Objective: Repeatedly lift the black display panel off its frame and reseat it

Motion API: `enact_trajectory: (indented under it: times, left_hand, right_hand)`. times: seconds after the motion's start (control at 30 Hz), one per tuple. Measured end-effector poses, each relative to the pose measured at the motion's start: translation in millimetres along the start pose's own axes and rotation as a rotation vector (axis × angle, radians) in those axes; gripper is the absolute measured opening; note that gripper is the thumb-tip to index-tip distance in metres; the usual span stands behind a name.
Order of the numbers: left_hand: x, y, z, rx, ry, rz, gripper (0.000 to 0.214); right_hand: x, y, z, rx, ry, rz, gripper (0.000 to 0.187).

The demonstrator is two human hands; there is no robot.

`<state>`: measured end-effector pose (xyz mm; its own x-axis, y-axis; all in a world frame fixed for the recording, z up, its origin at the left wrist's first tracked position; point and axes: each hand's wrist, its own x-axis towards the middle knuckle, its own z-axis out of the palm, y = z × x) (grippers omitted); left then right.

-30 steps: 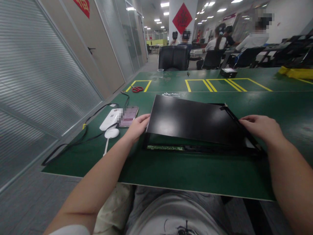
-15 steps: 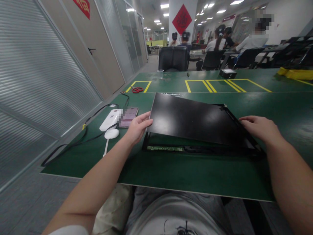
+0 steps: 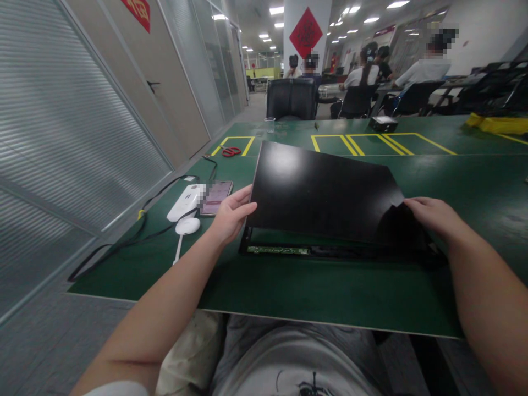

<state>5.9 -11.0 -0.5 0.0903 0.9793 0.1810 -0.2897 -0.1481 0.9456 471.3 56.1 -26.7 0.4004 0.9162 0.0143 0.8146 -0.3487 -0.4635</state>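
Observation:
A glossy black screen panel is held up at a tilt, its far edge raised. My left hand grips the panel's left edge between thumb and fingers. At the right edge my right hand pinches the panel near a small pale tab. Beneath the panel lies a black frame on the table, with a green circuit strip along its near side. The panel hides most of the frame.
On the green table, left of the panel, are a phone, a white device, a round white puck and black cables. Farther back are red scissors, a plastic cup and a black box. Several people sit beyond.
The panel's right side and far edge have risen off the frame. My right hand has gone from beside the frame to gripping the panel's right edge. My left hand keeps its grip.

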Motion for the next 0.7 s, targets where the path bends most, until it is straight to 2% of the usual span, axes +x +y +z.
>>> enact_trajectory:
  times: [0.13, 0.27, 0.33, 0.4, 0.43, 0.5, 0.6, 0.7]
  left_hand:
    - [0, 1, -0.1, 0.011, 0.014, 0.024, 0.058]
    - [2, 2, -3.3, 0.037, 0.065, 0.037, 0.054]
    - [4, 4, -5.2, 0.045, 0.096, 0.048, 0.052]
    - [5, 5, -6.3, 0.043, 0.128, 0.057, 0.051]
    - [6, 5, -6.3, 0.041, 0.144, 0.060, 0.051]
    - [5, 6, -5.6, 0.044, 0.164, 0.064, 0.052]
    - [4, 7, -4.3, 0.064, 0.164, 0.059, 0.054]
    - [5, 6, -5.5, 0.068, 0.168, 0.065, 0.052]
  right_hand:
    - [2, 2, 6, 0.354, 0.003, 0.170, 0.028]
    - [0, -2, 5, 0.657, 0.011, 0.215, 0.019]
    - [-7, -7, -3, 0.780, -0.050, 0.244, 0.023]
    - [-17, -14, -14, 0.943, -0.214, 0.308, 0.027]
    - [-22, -17, -20, 1.011, -0.238, 0.309, 0.029]
    - [-32, -22, -30, 1.135, -0.228, 0.172, 0.038]
    - [-42, -28, -39, 1.126, -0.191, 0.132, 0.054]
    - [-48, -32, -42, 1.059, -0.168, 0.167, 0.055]
